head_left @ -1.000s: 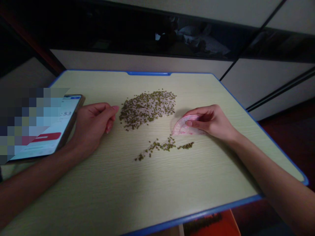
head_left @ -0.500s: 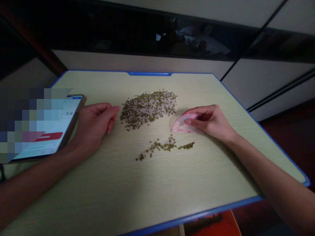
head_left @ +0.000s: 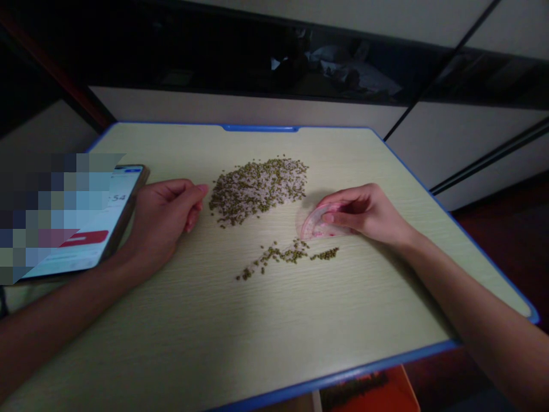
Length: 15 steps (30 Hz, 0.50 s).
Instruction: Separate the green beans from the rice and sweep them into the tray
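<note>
A heap of small green beans mixed with pale grains lies in the middle of the table. A thin trail of green beans sits apart, nearer to me. My right hand pinches a pink half-round protractor between thumb and fingers, its edge on the table just right of the heap and above the trail. My left hand rests on the table left of the heap, fingers loosely curled with nothing in them, its fingertips close to the heap's left edge.
A phone with a lit screen lies at the left, beside my left wrist. The pale wooden table has a blue rim. Behind it stand white cabinets with dark glass. Something orange shows below the table's front edge.
The protractor has tilted more upright in my right hand and shifted slightly. The left hand and the beans have stayed in place.
</note>
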Each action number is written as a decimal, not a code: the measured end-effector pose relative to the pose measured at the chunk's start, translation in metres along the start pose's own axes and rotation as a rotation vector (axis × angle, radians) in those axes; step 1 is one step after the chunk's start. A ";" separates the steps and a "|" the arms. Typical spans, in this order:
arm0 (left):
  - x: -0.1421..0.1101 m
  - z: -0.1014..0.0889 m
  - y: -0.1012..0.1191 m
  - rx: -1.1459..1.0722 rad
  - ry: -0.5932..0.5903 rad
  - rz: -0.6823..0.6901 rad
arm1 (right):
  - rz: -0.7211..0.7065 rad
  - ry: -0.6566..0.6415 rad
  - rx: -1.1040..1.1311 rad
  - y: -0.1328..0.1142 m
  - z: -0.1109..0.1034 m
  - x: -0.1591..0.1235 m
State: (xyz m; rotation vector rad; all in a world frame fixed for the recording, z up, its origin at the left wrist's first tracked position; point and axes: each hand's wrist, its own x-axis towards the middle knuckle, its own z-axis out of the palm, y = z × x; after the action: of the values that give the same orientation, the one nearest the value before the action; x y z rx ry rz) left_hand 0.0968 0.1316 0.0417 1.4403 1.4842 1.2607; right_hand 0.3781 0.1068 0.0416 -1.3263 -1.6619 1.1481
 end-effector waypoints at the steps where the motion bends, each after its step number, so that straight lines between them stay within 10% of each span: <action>1: 0.000 0.000 0.000 0.000 0.000 -0.001 | -0.004 0.005 -0.004 0.000 0.000 0.000; 15: 0.001 -0.001 0.000 0.001 -0.001 0.013 | -0.021 -0.009 0.020 -0.003 0.005 0.004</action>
State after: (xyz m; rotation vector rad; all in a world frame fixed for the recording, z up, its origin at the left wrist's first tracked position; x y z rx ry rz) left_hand 0.0958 0.1328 0.0419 1.4536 1.4770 1.2673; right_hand 0.3713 0.1091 0.0425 -1.2899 -1.6632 1.1568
